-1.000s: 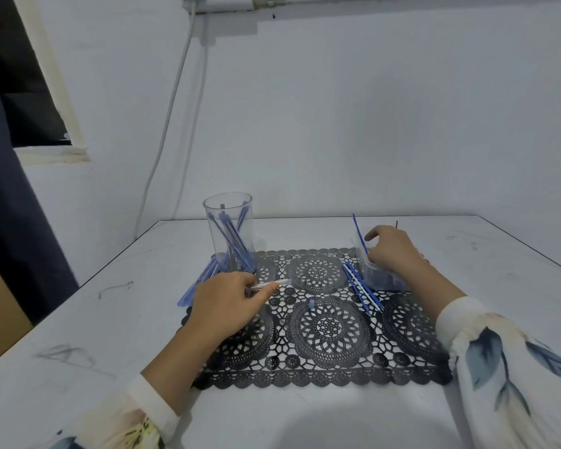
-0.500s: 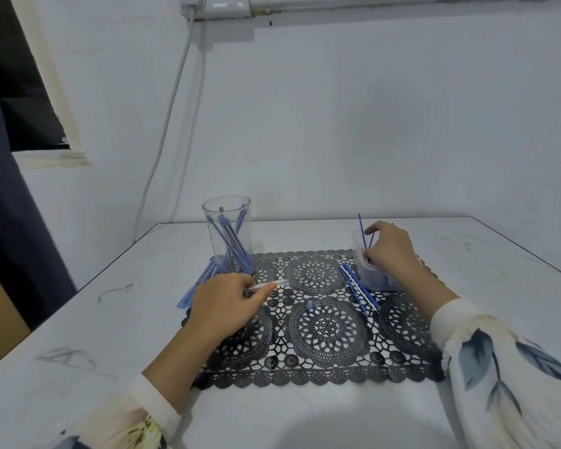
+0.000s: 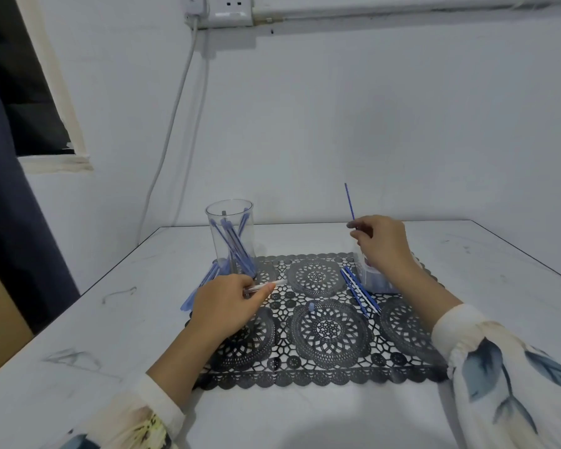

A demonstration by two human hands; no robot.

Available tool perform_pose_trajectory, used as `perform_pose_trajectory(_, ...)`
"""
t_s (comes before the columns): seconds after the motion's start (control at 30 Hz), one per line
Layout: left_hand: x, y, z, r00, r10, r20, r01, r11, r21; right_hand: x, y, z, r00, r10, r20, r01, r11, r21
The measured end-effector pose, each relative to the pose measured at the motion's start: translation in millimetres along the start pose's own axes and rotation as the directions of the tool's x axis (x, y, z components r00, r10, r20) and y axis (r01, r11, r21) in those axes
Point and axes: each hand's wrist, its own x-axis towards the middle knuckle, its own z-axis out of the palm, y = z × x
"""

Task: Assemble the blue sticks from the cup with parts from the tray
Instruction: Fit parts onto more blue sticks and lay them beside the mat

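Grip on the thin, straight blue plastic stick (image 3: 349,202) is made by the right hand (image 3: 381,244), whose thumb and fingertips are pinched on its lower end, above the small clear plastic tray (image 3: 378,283) at the far right of the black lace mat (image 3: 331,332). Its long axis is set nearly upright, the free end pointed up and tilted slightly left, and it is seen as slender and evenly blue. A clear plastic tube (image 3: 268,285) is held in the curled left hand (image 3: 222,306), pointed right, just near of the clear round cup (image 3: 230,234) of blue sticks.
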Motion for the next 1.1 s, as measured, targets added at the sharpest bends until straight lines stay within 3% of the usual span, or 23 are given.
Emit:
perform_pose_trajectory(0.27, 1, -1, -1, 1.000, -0.012, 0.009, 0.012, 1.000, 0.008, -14, -24, 4, 0.955, -0.264, 0.134, 0.278, 0.956, -0.098)
perform_pose_trajectory(0.5, 1, 0, -2, 1.000, -0.019, 0.005, 0.019, 1.000, -0.005, -40, -4, 27, 0.849, -0.516, 0.112, 0.527, 0.812, -0.250)
perform_pose_trajectory(0.63, 0, 0, -3, 1.000, -0.017, -0.003, 0.017, 1.000, -0.017, -45, 5, 35, 0.741, -0.660, 0.127, 0.656, 0.670, -0.347)
perform_pose_trajectory(0.9, 1, 0, -2, 1.000, -0.007, -0.017, 0.006, 1.000, -0.019, -49, 9, 40, 0.754, -0.637, 0.160, 0.648, 0.683, -0.337)
perform_pose_trajectory(1.1, 0, 2, -3, 1.000, -0.007, -0.023, 0.006, 0.999, -0.044, -56, 4, 43, 0.702, -0.698, 0.143, 0.697, 0.630, -0.344)
